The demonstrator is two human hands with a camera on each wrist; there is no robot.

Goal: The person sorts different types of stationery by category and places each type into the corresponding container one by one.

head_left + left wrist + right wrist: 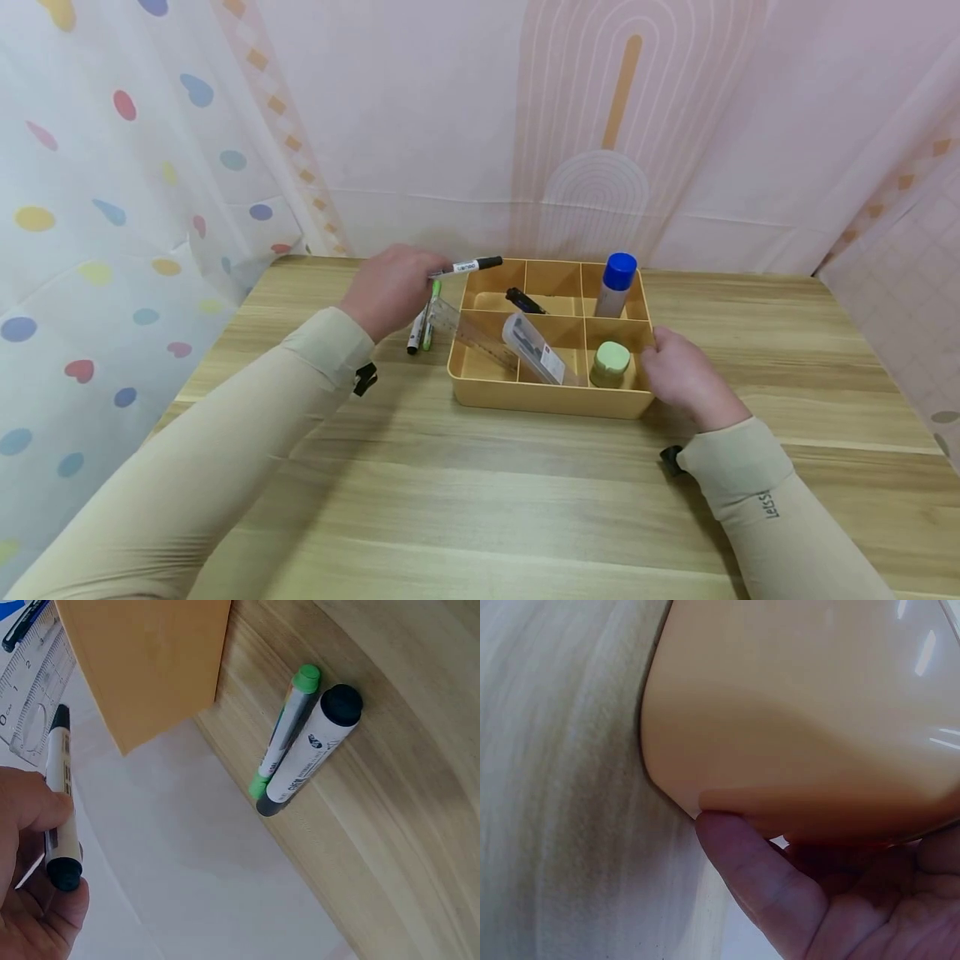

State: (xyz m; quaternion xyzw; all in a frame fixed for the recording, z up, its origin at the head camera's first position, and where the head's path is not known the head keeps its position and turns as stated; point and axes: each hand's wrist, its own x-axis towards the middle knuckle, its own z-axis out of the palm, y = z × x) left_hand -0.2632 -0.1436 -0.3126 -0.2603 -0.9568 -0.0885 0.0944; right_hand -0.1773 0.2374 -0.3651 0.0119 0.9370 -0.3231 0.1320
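Observation:
My left hand (393, 287) pinches a white marker with black ends (60, 769) between thumb and fingers, above the left rear corner of a tan divided organizer box (551, 400). In the left wrist view the marker's tip end overlaps a clear ruler (34, 697). At the box's right side, my right hand (690, 375) grips the wall, its thumb lying along the outside in the right wrist view. Beneath my left hand, a thick white marker (311, 750) and a thinner green-capped marker (281, 735) lie side by side on the wooden table (480, 500).
Inside the box, a blue-capped bottle (618, 275) stands at back right and a green-lidded container (610, 364) at front right. A clear plastic case (536, 350) leans in front, and a black pen (525, 301) lies behind it. A patterned curtain (420, 125) hangs behind the table.

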